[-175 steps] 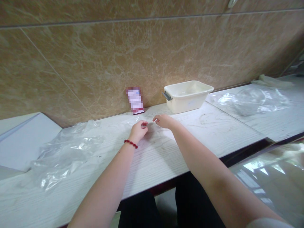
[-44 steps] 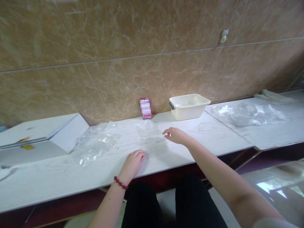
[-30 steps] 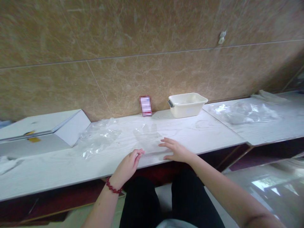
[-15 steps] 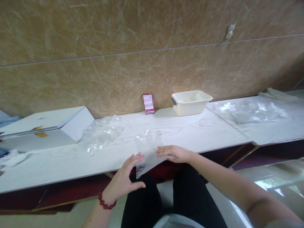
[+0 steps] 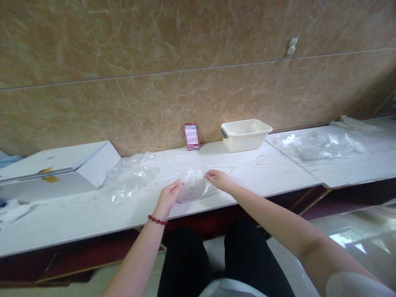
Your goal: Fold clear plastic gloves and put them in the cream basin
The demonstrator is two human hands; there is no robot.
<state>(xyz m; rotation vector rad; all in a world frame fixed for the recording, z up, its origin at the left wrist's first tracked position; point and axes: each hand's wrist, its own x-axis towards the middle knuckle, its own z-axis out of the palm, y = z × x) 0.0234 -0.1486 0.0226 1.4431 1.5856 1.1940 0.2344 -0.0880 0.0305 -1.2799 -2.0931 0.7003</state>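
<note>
A small clear plastic bag (image 5: 196, 187) lies on the white table (image 5: 77, 214) in front of me. My left hand (image 5: 168, 197), with a red bead bracelet at the wrist, pinches the bag's left edge. My right hand (image 5: 216, 180) pinches its upper right edge. The bag is lifted slightly and stretched between both hands above the table's front part.
A crumpled pile of clear plastic (image 5: 131, 179) lies to the left, beside a white box (image 5: 58, 165). A cream tub (image 5: 246, 134) and a small red packet (image 5: 191, 136) stand against the marble wall. More plastic (image 5: 321, 144) lies on the right table.
The bag had been slid to the table edge under flat open hands. Now both hands have moved forward, closed on the bag's edges, and hold it over the table.
</note>
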